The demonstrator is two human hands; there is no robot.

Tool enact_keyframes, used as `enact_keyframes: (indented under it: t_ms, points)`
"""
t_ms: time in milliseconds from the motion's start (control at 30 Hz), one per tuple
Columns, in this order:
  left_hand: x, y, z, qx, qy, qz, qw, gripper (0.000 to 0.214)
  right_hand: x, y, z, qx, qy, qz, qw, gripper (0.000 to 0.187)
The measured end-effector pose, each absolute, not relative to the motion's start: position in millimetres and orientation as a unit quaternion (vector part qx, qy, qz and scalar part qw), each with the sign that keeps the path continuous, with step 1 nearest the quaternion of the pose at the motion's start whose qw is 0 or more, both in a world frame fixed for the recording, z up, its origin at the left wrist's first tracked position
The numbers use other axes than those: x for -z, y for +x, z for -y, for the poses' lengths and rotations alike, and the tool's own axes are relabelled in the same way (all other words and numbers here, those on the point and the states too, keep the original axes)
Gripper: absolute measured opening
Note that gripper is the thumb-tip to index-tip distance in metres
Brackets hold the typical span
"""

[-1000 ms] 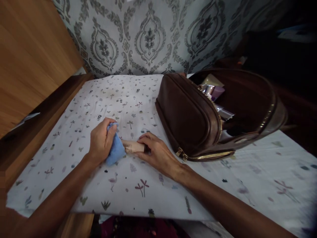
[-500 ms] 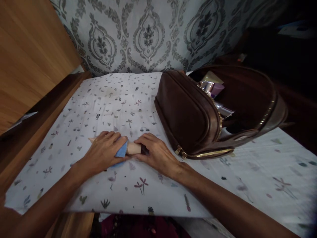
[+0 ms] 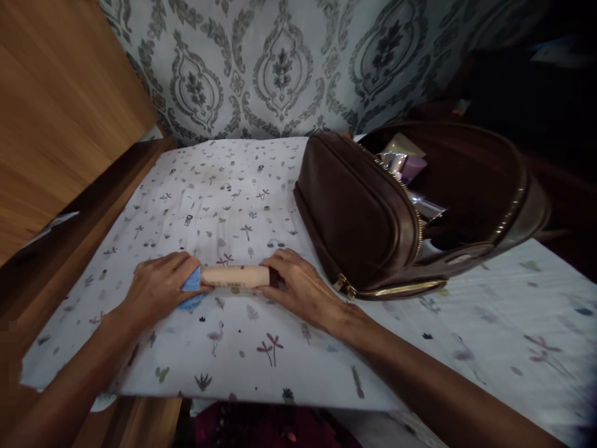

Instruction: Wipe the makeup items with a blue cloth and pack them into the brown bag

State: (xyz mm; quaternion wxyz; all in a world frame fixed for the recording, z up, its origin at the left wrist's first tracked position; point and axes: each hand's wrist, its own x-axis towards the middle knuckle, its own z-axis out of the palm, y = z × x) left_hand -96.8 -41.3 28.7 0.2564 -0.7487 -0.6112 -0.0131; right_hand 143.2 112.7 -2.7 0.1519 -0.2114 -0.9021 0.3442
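A beige cosmetic tube (image 3: 236, 277) with small printing along its side lies level between my hands, just above or on the patterned sheet. My right hand (image 3: 303, 287) grips its dark cap end between thumb and fingers. At the other end, my left hand (image 3: 158, 283) is closed on a blue cloth (image 3: 191, 281), which is pinched around the tube's tip. Part of the cloth hangs below my left fingers. That far tip of the tube is hidden by the hand and cloth.
A brown leather toiletry bag (image 3: 349, 211) with gold zips stands open to the right, shiny tubes (image 3: 426, 208) inside. The white printed sheet (image 3: 247, 186) covers the table. Wooden furniture (image 3: 60, 112) borders the left, and a patterned curtain (image 3: 284, 68) hangs behind.
My left hand and the blue cloth have slid leftward along the tube, baring most of its body. My right hand has kept its grip on the cap end.
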Motion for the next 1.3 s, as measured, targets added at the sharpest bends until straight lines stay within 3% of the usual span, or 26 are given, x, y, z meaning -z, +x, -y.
enact_keyframes:
  t_ms: [167,300,400,500,700,833,1033,1200,1300]
  points:
    - [-40.4,-96.2,39.5,0.022,-0.753,0.578,0.313,0.036,-3.5,146.4,-113.7,-0.436,-0.21,0.857,0.175,0.012]
    - [-53.7,-75.0,32.6,0.107,-0.735,0.578,0.337,0.029,-4.7,147.1,-112.3,-0.496,-0.214,0.818,0.199,0.014]
    - [-50.2,-47.8,18.2,0.167,-0.751,0.573,0.282,0.035,-4.6,146.3,-110.4,-0.513,-0.211,0.804,0.213,0.016]
    - [-37.0,-32.1,3.0,0.117,-0.78,0.574,0.221,0.053,-3.6,145.7,-110.2,-0.516,-0.202,0.8,0.232,0.017]
    - [-31.0,-46.9,-1.4,0.041,-0.721,0.687,0.075,0.034,-2.2,146.6,-114.5,-0.477,-0.21,0.819,0.238,0.022]
    - [-32.0,-54.1,4.8,0.056,-0.712,0.695,0.085,0.025,-3.3,148.1,-116.0,-0.442,-0.188,0.845,0.234,0.015]
    - [-29.5,-56.7,6.6,0.081,-0.72,0.684,0.088,0.021,3.2,149.8,-120.8,-0.317,-0.097,0.904,0.268,0.029]
    - [-22.2,-59.4,11.0,0.108,-0.712,0.681,0.13,0.024,6.2,151.4,-120.4,-0.351,-0.127,0.892,0.254,0.065]
    - [-17.3,-59.3,13.0,0.124,-0.72,0.666,0.152,0.024,5.6,151.3,-117.7,-0.374,-0.153,0.884,0.237,0.066]
